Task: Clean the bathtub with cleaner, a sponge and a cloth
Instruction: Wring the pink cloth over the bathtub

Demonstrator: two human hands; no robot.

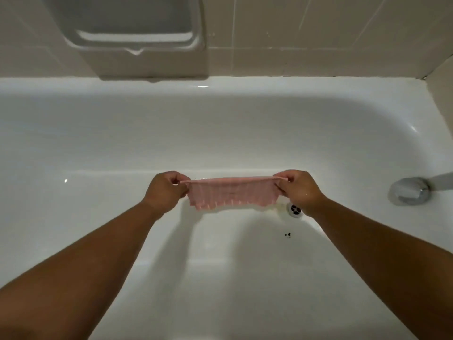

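My left hand (165, 190) and right hand (300, 190) pinched the pink ribbed cloth (231, 193) taut mid-frame above the white bathtub (220, 133); I judged a loose pinch could drop it.

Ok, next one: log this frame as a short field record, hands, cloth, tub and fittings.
cloth: pink, stretched out, held in the air
left hand: pinches its left end
right hand: pinches its right end
bathtub: white, under the cloth
drain: beside the right hand
chrome fitting: on the tub's right wall
soap recess: in the tiled wall
sponge, cleaner: not in view
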